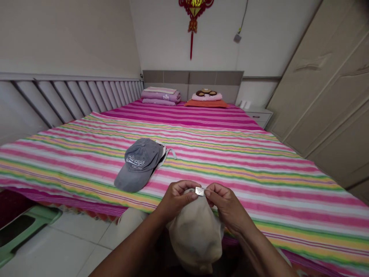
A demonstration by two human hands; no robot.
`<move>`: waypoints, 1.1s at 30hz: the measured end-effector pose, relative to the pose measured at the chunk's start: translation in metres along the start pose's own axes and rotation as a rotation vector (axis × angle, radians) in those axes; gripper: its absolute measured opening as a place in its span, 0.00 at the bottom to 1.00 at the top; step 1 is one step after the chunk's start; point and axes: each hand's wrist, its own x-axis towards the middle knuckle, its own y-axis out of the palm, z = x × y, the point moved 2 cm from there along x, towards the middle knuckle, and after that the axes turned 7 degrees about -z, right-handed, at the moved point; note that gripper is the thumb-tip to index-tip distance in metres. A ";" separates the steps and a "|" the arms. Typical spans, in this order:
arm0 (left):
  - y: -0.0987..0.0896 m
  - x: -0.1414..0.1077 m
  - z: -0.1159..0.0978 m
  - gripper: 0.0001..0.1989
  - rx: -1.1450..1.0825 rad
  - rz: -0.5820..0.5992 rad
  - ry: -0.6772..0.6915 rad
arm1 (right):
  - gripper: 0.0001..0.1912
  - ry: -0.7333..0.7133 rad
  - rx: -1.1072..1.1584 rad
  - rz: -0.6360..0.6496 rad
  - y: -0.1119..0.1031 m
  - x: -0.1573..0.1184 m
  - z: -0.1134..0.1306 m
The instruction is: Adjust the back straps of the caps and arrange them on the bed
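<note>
A beige cap (196, 231) hangs between my two hands at the near edge of the bed, its crown toward me. A small silver metal buckle (199, 191) with an engraved mark shows at the cap's strap. My left hand (180, 198) pinches the strap at the buckle's left side, thumb and fingers closed. At the buckle's right side, the thumb and forefinger of my right hand (221, 200) are closed on the strap. The strap ends are mostly hidden by my fingers. To the left, a grey cap (141, 163) with white lettering lies on the bed, brim toward me.
A striped sheet (259, 169) covers the bed. Folded bedding (161, 96) and a pillow stack (206, 99) stand by the headboard (170, 79). A metal railing (72, 96) runs along the left. On the floor at left is a green stool (31, 227). A white nightstand (258, 115) stands at back right.
</note>
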 end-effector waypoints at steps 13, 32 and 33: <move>-0.001 -0.003 -0.002 0.12 0.184 -0.056 0.095 | 0.13 0.130 0.232 0.013 0.007 -0.006 0.001; 0.014 0.000 -0.005 0.11 -0.073 -0.150 0.024 | 0.12 0.077 0.442 -0.090 0.019 -0.005 -0.007; 0.013 -0.001 -0.004 0.11 -0.092 -0.147 0.017 | 0.11 0.076 0.437 -0.082 0.019 -0.004 -0.006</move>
